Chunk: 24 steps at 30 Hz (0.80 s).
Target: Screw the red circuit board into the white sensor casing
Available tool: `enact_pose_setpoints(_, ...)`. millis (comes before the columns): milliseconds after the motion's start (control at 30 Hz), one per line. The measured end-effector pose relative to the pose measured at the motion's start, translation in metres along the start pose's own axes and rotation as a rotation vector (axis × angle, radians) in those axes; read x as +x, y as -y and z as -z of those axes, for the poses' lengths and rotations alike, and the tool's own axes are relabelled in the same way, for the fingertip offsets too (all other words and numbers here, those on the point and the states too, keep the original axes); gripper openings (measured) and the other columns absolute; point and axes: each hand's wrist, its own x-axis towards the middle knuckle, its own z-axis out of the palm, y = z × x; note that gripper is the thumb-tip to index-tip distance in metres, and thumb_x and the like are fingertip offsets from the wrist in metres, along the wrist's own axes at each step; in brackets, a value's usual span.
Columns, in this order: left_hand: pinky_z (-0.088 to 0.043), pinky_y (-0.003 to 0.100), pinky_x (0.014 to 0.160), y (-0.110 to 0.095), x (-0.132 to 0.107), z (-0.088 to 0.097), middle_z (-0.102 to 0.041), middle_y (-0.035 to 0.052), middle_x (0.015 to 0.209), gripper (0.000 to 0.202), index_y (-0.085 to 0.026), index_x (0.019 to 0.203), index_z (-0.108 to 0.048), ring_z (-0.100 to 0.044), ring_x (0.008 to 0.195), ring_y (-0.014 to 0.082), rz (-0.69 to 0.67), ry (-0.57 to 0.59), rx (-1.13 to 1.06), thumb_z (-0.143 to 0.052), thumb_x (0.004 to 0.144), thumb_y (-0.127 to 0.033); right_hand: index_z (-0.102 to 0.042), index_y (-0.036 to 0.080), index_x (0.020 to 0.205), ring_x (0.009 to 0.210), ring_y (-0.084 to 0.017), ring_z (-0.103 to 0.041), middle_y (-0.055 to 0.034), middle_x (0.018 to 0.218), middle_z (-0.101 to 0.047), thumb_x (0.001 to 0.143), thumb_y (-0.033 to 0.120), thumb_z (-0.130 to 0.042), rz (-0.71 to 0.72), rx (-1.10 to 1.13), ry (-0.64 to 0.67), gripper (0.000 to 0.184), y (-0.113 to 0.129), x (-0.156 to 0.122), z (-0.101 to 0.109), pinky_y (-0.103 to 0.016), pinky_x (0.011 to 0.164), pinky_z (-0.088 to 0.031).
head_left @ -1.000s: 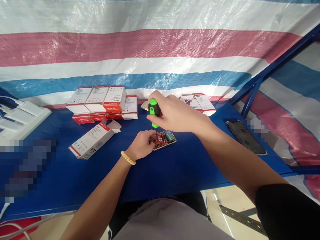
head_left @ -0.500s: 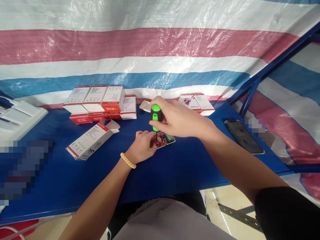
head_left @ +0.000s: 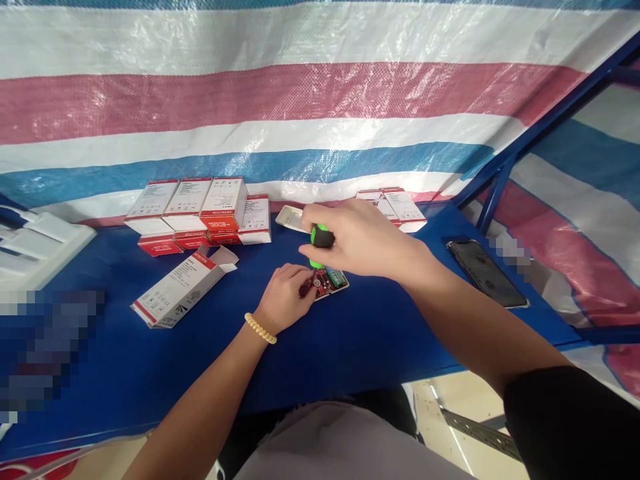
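A screwdriver with a thick green and black handle is gripped in my right hand, its shaft pointing down at a red circuit board. The board lies in a shallow pale casing on the blue table and carries a green block at its right end. My left hand, with a yellow coiled band on the wrist, closes on the left end of the board and hides that part. Behind my right hand lies a pale casing cover, partly covered by the fingers. Where the screwdriver's tip touches is hard to make out.
Red and white boxes are stacked at the back left, and others lie at the back right. An opened box lies left of my left hand. A phone rests at the right; a white rack-like object stands far left.
My right hand has turned the screwdriver, so its handle now leans right and shows more black. My left hand still holds the board. The view has shifted slightly.
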Motion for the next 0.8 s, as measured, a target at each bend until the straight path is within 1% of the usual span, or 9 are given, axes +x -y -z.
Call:
enact_pose_setpoints(33, -0.046, 0.038, 0.084, 0.001, -0.001, 0.002, -0.066, 0.0075, 0.100, 0.017, -0.017, 0.096, -0.063, -0.059, 0.096, 0.0235, 0.003, 0.027, -0.014, -0.061, 0.083, -0.027, -0.058, 0.018, 0.095, 0.061, -0.012, -0.047, 0.0008, 0.069, -0.057, 0.086, 0.038, -0.060, -0.001, -0.033, -0.003, 0.021, 0.001, 0.001, -0.001, -0.025, 0.060, -0.021)
enact_pose_setpoints(133, -0.045, 0.046, 0.092, 0.002, -0.002, 0.007, -0.062, 0.0114, 0.118, 0.051, -0.016, 0.114, -0.059, -0.056, 0.109, 0.0304, -0.006, 0.170, -0.023, -0.072, 0.074, -0.045, -0.059, 0.018, 0.099, 0.061, -0.015, -0.048, -0.0014, 0.068, -0.057, 0.090, 0.050, -0.052, -0.021, -0.150, -0.019, 0.034, 0.005, 0.001, 0.000, -0.025, 0.059, -0.020)
enact_pose_setpoints(200, -0.044, 0.049, 0.095, 0.003, -0.002, 0.008, -0.058, 0.0136, 0.125, 0.061, -0.016, 0.122, -0.055, -0.054, 0.114, 0.0323, -0.010, 0.219, -0.013, -0.073, 0.072, -0.046, -0.057, 0.016, 0.104, 0.060, -0.016, -0.048, -0.0030, 0.067, -0.058, 0.092, 0.051, -0.046, -0.031, -0.198, -0.005, 0.039, 0.008, 0.000, 0.004, -0.026, 0.059, -0.020)
enact_pose_setpoints(300, -0.043, 0.048, 0.097, 0.004, -0.001, 0.007, -0.058, 0.0128, 0.127, 0.049, -0.018, 0.122, -0.055, -0.055, 0.115, 0.0300, -0.006, 0.208, -0.018, -0.069, 0.078, -0.035, -0.054, 0.013, 0.110, 0.057, -0.015, -0.046, -0.0042, 0.068, -0.058, 0.091, 0.037, -0.041, -0.026, -0.199, 0.070, 0.033, 0.010, -0.001, 0.012, -0.026, 0.058, -0.020)
enact_pose_setpoints(367, -0.044, 0.047, 0.096, 0.004, 0.000, 0.007, -0.061, 0.0113, 0.124, 0.044, -0.018, 0.118, -0.057, -0.055, 0.114, 0.0294, -0.001, 0.209, -0.029, -0.070, 0.078, -0.033, -0.053, 0.013, 0.112, 0.055, -0.014, -0.044, -0.0040, 0.068, -0.057, 0.089, 0.031, -0.040, -0.018, -0.165, 0.120, 0.032, 0.009, -0.002, 0.016, -0.026, 0.058, -0.020)
enact_pose_setpoints(500, -0.046, 0.046, 0.095, 0.005, 0.002, 0.008, -0.064, 0.0104, 0.117, 0.035, -0.017, 0.105, -0.062, -0.058, 0.109, 0.0284, 0.025, 0.207, -0.036, -0.072, 0.076, -0.033, -0.055, 0.016, 0.112, 0.059, -0.015, -0.046, -0.0032, 0.068, -0.056, 0.092, 0.036, -0.041, -0.029, -0.085, 0.155, 0.031, 0.006, 0.000, 0.018, -0.026, 0.059, -0.024)
enact_pose_setpoints(633, -0.049, 0.043, 0.092, 0.006, 0.002, 0.009, -0.064, 0.0102, 0.112, 0.030, -0.017, 0.099, -0.064, -0.059, 0.108, 0.0284, 0.053, 0.223, -0.052, -0.073, 0.075, -0.034, -0.062, 0.016, 0.092, 0.069, -0.018, -0.051, -0.0037, 0.065, -0.051, 0.088, 0.047, -0.054, -0.043, -0.061, 0.101, 0.032, 0.007, 0.008, 0.017, -0.027, 0.064, -0.029)
enact_pose_setpoints(700, -0.051, 0.042, 0.093, 0.007, 0.002, 0.009, -0.064, 0.0103, 0.111, 0.030, -0.017, 0.099, -0.064, -0.059, 0.109, 0.0277, 0.068, 0.234, -0.065, -0.073, 0.076, -0.033, -0.062, 0.016, 0.083, 0.072, -0.019, -0.051, -0.0038, 0.063, -0.049, 0.086, 0.046, -0.056, -0.051, -0.048, 0.074, 0.030, 0.008, 0.013, 0.015, -0.028, 0.066, -0.031)
enact_pose_setpoints(800, -0.050, 0.041, 0.097, 0.009, 0.002, 0.009, -0.063, 0.0106, 0.118, 0.032, -0.016, 0.101, -0.064, -0.058, 0.113, 0.0270, 0.053, 0.231, -0.077, -0.073, 0.075, -0.033, -0.062, 0.016, 0.081, 0.071, -0.018, -0.050, -0.0039, 0.062, -0.048, 0.088, 0.038, -0.050, -0.081, -0.045, 0.064, 0.027, 0.006, 0.019, 0.013, -0.028, 0.066, -0.030)
